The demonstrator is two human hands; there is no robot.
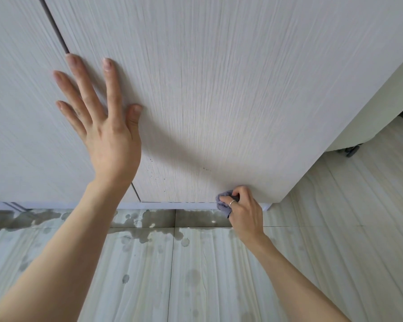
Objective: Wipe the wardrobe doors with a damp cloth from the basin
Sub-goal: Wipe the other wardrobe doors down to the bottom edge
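Right hand (243, 211) low at the bottom edge of the right wardrobe door (219, 101), fingers curled round a bunched grey-blue cloth (223, 201) pressed against the panel. Left hand (102, 126) flat across the door seam (56, 26), fingers spread wide. Pale woodgrain, small dark specks. Wet patches (149, 219) on floor tiles (219, 275) near the plinth.

Cloth (223, 201) mostly buried under the right hand (244, 212), only a bluish-grey bunch shows past the fingers; can't tell its full size or whether it's wet. Left hand (105, 126) covers part of the seam between the wardrobe doors (219, 89), and the doors run off the top and left edges. Small dark wheeled object (351, 151) at right is too small to identify.
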